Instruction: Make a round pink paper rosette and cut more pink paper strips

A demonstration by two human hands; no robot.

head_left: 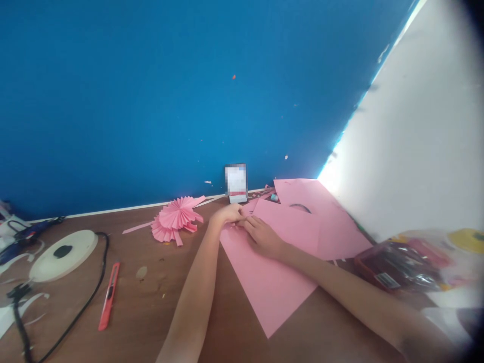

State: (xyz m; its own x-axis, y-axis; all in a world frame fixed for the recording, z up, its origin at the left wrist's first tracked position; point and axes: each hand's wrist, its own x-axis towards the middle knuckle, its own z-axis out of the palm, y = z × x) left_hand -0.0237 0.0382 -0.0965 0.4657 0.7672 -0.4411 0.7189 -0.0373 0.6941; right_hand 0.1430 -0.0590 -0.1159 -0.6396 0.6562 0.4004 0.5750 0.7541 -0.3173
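A large sheet of pink paper (280, 272) lies slantwise on the brown table, one corner pointing toward me. At its far left edge my left hand (230, 214) is bent inward, its fingers closed on the paper's edge. My right hand (261, 234) rests over the sheet, fingers bent and meeting the left fingertips; whatever is between them is too small to make out. Left of my hands sit pleated pink paper rosettes (177, 219) with strips sticking out.
A red cutter (109, 297) lies at the left, near a round cream device (64, 254) with a black cable (93, 297). A propped phone-like object (236, 182) stands by the blue wall. More pink paper (336, 232) and plastic packages (401, 264) are at the right.
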